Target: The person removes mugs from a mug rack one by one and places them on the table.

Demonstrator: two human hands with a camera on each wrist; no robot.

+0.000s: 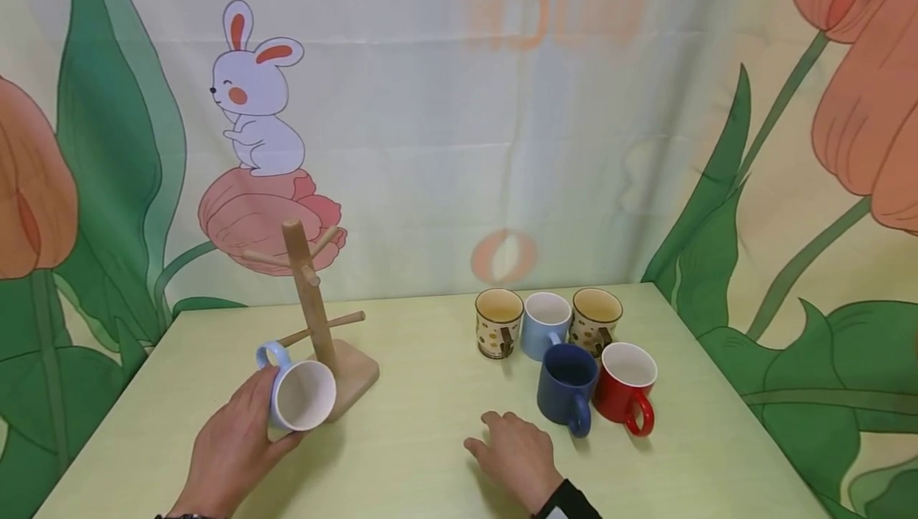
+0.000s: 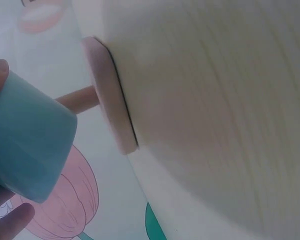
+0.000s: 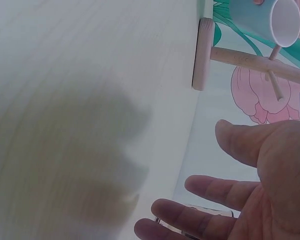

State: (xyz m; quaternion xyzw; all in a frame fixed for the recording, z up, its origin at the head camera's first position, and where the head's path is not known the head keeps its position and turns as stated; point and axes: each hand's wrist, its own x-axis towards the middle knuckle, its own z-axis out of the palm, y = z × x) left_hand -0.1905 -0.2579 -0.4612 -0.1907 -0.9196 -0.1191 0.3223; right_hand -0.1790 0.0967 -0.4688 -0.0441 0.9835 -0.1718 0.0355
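Observation:
My left hand point(image 1: 233, 439) grips a light blue mug point(image 1: 304, 398) by its body, tipped so the white inside faces right and its handle points up. The mug is beside a wooden mug tree point(image 1: 315, 316), close to its lower peg point(image 1: 347, 319); whether they touch I cannot tell. In the left wrist view, fingers and thumb lie around the mug's blue side point(image 2: 35, 130), with the tree's base point(image 2: 107, 95) beyond. My right hand point(image 1: 518, 455) hovers over the table, holding nothing, fingers loosely spread. Its fingers and palm point(image 3: 285, 175) show in the right wrist view.
Right of centre stand two spotted cream mugs point(image 1: 495, 337) point(image 1: 590, 334), another light blue mug point(image 1: 534, 336), a dark blue mug point(image 1: 562, 391) and a red mug point(image 1: 618, 391), close together. A printed curtain point(image 1: 430, 144) hangs behind the table point(image 1: 409, 455).

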